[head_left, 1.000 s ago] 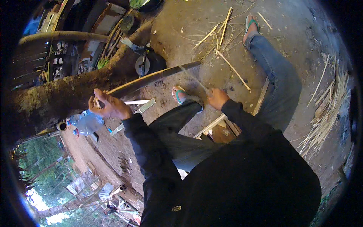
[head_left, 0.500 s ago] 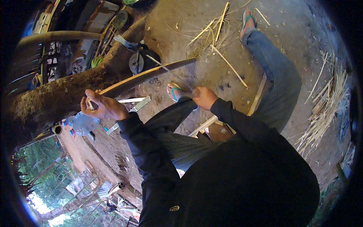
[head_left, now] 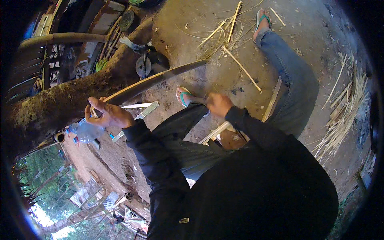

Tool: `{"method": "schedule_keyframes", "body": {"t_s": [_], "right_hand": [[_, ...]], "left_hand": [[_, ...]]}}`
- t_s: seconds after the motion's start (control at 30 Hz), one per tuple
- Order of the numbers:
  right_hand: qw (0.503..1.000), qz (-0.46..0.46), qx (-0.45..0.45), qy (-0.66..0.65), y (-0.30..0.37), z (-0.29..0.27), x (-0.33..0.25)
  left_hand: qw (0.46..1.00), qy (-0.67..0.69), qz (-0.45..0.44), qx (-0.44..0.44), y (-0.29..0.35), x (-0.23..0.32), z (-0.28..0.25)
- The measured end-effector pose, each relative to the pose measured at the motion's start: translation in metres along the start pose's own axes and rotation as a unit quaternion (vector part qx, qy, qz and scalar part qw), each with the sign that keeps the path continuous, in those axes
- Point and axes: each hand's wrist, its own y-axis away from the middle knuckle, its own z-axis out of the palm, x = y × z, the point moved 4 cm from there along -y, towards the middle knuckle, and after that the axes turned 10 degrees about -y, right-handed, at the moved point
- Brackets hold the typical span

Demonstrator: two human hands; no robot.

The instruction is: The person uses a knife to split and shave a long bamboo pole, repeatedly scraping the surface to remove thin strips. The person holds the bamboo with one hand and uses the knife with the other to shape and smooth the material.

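My left hand, at the left, is closed around the near end of a long bamboo slat. The slat has a dark face and a pale cut edge, and slants away to the upper right beyond my left foot. My right hand is a fist, smeared by motion, beside my knee and apart from the slat. What sits in its grip is too blurred to make out.
A thick log lies along the left. Thin strips are scattered on the dirt floor ahead, with a heap of shavings at the right. A clear plastic bottle lies below the log. Wooden pieces lie between my legs.
My right hand has shifted slightly to the right and blurred. The thin grey rod-like thing that stretched from it across the slat no longer shows. My left hand and the slat have barely moved.
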Motion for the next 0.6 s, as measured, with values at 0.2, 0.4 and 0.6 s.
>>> {"method": "schedule_keyframes", "body": {"t_s": [0.2,0.4,0.6], "right_hand": [[0.999,0.035,0.021,0.022,-0.027,0.005,0.06],[0.972,0.13,0.037,0.193,-0.06,-0.022,0.142],[0.976,0.187,0.021,0.11,-0.066,-0.033,0.193]], "left_hand": [[0.998,-0.053,-0.017,0.042,0.0,-0.001,0.002],[1.0,-0.011,-0.018,-0.014,-0.002,-0.003,0.001],[0.991,0.096,0.047,-0.079,-0.011,-0.003,0.004]]}}
